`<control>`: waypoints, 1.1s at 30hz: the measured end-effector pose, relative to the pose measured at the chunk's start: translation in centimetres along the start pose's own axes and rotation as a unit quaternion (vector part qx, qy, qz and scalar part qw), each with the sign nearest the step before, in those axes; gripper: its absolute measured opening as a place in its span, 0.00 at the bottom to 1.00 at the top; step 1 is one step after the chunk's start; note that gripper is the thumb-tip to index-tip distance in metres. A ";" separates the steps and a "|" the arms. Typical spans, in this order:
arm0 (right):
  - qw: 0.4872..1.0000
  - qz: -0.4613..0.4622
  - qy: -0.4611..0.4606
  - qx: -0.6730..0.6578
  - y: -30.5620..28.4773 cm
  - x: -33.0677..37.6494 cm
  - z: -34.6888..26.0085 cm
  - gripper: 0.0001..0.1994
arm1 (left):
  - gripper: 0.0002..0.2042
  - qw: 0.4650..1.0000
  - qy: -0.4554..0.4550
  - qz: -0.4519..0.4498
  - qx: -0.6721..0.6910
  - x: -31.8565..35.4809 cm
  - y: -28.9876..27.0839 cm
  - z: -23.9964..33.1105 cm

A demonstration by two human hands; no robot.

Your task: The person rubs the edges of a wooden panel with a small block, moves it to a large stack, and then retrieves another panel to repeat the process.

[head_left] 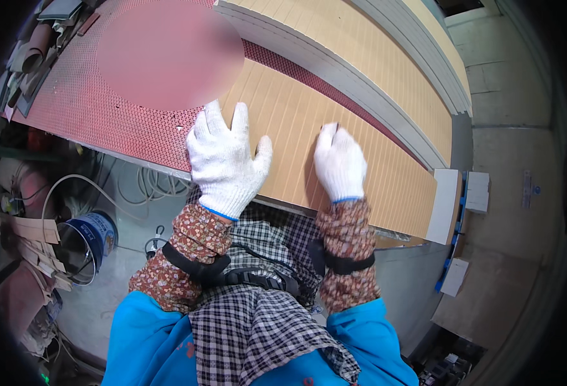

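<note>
A long tan panel (282, 109) with evenly spaced ribs or grooves lies on a red perforated work surface (135, 122). My left hand (227, 157), in a white knit glove, rests at the panel's left end with its fingers spread. Over the middle of the panel, my right hand (341, 161), gloved the same way, is closed. A small dark tip shows at its fingers; most of what it holds is hidden, and I cannot tell its kind.
Beyond lie thick stacks of similar tan panels (360, 45). A blurred oval covers part of the upper left. Scraps and rolls (36, 48) crowd the far left edge. Below stand a blue bucket (94, 235) and coiled hoses (152, 186). White boxes (454, 276) sit at right.
</note>
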State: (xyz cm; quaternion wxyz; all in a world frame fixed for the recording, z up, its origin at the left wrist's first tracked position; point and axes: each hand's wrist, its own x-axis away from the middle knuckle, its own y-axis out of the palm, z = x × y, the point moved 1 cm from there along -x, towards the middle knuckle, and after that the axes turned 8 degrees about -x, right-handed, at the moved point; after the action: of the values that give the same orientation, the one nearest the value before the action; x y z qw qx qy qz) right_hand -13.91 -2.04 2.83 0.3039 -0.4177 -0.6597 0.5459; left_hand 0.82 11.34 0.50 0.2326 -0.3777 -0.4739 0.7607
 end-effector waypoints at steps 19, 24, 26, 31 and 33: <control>0.999 -0.027 0.042 -0.011 -0.3 -2.3 -0.3 0.24 | 0.31 1.000 -0.003 -0.008 -0.003 0.0 -0.1 0.3; 0.998 -0.001 -0.035 0.046 -0.4 6.8 -1.1 0.14 | 0.30 1.000 0.001 0.013 -0.004 -0.2 -0.4 0.4; 0.992 0.011 -0.063 0.105 -0.3 9.9 -1.3 0.13 | 0.30 1.000 0.001 0.009 -0.002 -0.2 -0.2 0.3; 0.997 0.013 -0.023 0.075 0.0 13.9 -1.9 0.13 | 0.30 1.000 0.007 0.018 -0.005 -0.1 0.0 0.4; 0.992 0.017 -0.064 0.106 -0.2 14.0 -1.8 0.13 | 0.30 1.000 0.007 0.012 0.001 -0.1 -0.1 0.4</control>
State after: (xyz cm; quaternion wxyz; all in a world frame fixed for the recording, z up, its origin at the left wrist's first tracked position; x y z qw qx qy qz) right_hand -18.88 11.13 2.71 0.2942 -0.3582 -0.6094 0.6433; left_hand 0.54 11.08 0.69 0.2274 -0.3886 -0.4672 0.7609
